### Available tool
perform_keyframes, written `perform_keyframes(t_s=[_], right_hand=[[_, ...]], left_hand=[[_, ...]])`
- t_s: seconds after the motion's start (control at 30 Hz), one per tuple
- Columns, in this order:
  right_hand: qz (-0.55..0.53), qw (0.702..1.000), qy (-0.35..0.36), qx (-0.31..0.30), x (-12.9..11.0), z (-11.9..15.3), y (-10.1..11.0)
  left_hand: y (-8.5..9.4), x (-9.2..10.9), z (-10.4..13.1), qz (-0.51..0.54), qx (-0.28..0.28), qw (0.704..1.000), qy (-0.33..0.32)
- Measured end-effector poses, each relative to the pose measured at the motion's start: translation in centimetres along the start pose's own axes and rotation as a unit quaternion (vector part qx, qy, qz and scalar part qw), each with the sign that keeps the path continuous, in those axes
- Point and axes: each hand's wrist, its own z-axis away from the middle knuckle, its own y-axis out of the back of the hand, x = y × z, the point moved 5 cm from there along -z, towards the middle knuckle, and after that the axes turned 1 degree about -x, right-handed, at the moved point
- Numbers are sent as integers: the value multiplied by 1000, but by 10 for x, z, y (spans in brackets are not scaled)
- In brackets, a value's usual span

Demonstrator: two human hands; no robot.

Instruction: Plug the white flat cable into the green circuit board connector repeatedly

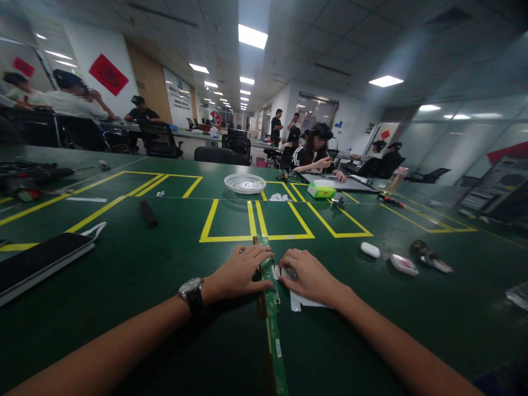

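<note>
A long, narrow green circuit board [274,330] runs away from me down the middle of the green table, with brown flaps along its left edge. My left hand [241,269], with a watch on the wrist, grips the far half of this board, fingers over it and thumb across it. Just right of the board is my right hand [307,275], its fingers curled and closed near a small white piece [275,272] at the board's edge. What these fingers hold is hidden. Beneath the right palm lies a white sheet or strip [296,302].
Beyond my hands stands a white plastic basket [245,190]. A green-and-white tissue pack [322,190] and a white case [370,249] are to the right. A dark flat device [45,258] lies left. Across the table sits a person [315,154]; yellow tape [256,238] marks the tabletop.
</note>
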Motion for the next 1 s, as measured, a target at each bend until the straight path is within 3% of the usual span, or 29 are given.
perform_keyframes(t_s=[0.27, 0.63, 0.8, 0.87, 1.0], right_hand=[[-28, 997, 68, 0, -1, -1, 0], [0, 998, 61, 16, -7, 0, 9], [-21, 988, 152, -10, -22, -1, 1], [-14, 991, 134, -6, -10, -5, -3], [43, 997, -27, 57, 52, -8, -3]], left_hand=[[3, 2, 0, 51, -12, 998, -36], [5, 2, 2, 78, 10, 996, -39], [10, -4, 1, 144, 58, 988, 26], [11, -11, 1, 164, 105, 979, 59], [9, -20, 0, 184, 151, 967, 89]])
